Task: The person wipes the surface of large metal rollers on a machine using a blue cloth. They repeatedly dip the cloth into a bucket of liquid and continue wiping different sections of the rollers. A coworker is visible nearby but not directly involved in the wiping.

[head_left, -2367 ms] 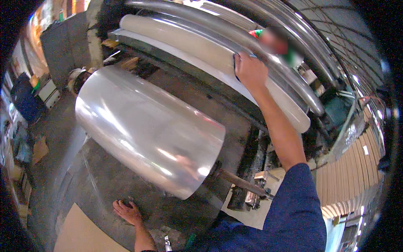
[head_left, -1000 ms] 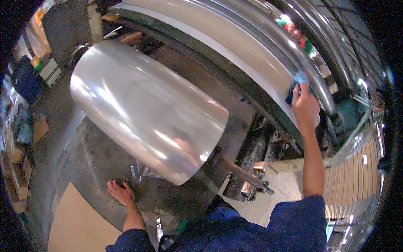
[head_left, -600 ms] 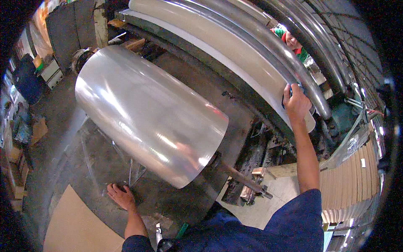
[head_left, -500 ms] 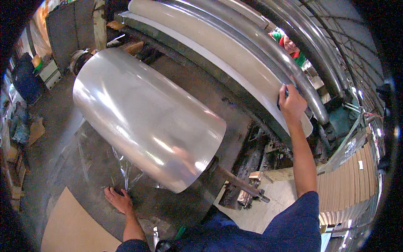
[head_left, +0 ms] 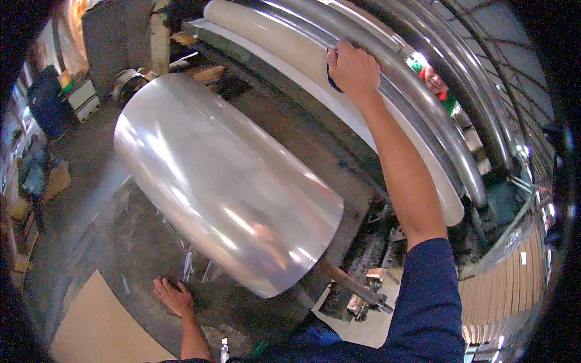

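Note:
My right hand is closed round a small dark blue object, mostly hidden by my fingers, so its kind cannot be made out. That hand is at a long beige roller, beside a shiny metal roller lying along it. My left hand rests with fingers spread on a dark, worn surface. Between my arms lies a large roll of shiny silvery film on a metal shaft. Scraps of clear film lie between the roll and my left hand.
A brown cardboard sheet lies at the lower left. Stacked brown sheets stand at the right. More metal rollers curve across the upper right, with another person visible between them. Boxes sit at the far left.
My right hand has moved far to the left along the beige roller, still closed on the dark blue object. The left hand stays on the dark surface. The view has shifted slightly.

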The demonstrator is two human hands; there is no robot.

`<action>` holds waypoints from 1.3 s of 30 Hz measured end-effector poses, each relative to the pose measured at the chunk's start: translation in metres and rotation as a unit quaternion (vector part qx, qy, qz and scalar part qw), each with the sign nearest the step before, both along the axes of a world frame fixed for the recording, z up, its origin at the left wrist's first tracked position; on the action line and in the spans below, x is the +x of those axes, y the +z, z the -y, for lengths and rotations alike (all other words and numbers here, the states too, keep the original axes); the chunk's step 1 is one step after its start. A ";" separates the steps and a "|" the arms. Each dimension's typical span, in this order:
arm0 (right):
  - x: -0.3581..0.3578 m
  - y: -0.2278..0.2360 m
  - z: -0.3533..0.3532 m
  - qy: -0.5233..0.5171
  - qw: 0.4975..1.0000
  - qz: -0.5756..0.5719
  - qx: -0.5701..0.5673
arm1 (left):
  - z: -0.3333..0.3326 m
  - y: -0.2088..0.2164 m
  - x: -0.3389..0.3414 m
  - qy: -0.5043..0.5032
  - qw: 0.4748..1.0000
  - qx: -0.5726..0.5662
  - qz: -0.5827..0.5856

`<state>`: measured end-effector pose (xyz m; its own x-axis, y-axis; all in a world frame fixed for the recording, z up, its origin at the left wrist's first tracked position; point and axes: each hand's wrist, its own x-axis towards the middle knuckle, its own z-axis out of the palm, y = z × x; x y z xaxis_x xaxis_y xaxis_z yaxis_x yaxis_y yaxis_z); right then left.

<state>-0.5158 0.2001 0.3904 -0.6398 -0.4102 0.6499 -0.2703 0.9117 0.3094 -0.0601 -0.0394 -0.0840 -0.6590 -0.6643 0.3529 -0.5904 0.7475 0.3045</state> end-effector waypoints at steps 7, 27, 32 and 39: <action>-0.064 -0.012 0.097 0.079 0.997 -0.004 0.008 | 0.002 0.003 0.001 0.019 0.998 0.053 0.037; -0.042 -0.007 0.063 0.086 0.993 0.008 0.082 | 0.006 -0.006 0.005 0.037 0.991 0.099 0.079; 0.085 -0.013 -0.113 -0.057 0.997 0.027 0.037 | 0.014 -0.013 0.009 -0.010 0.998 0.055 0.033; 0.209 -0.018 -0.282 -0.252 0.964 -0.083 -0.006 | 0.017 -0.021 0.007 0.018 0.996 0.037 0.074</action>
<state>-0.3071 0.4822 0.3728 -0.6419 -0.0661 0.7639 0.2605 0.9182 0.2983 -0.0534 -0.0569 -0.1048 -0.6762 -0.7085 0.2021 -0.6584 0.7042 0.2657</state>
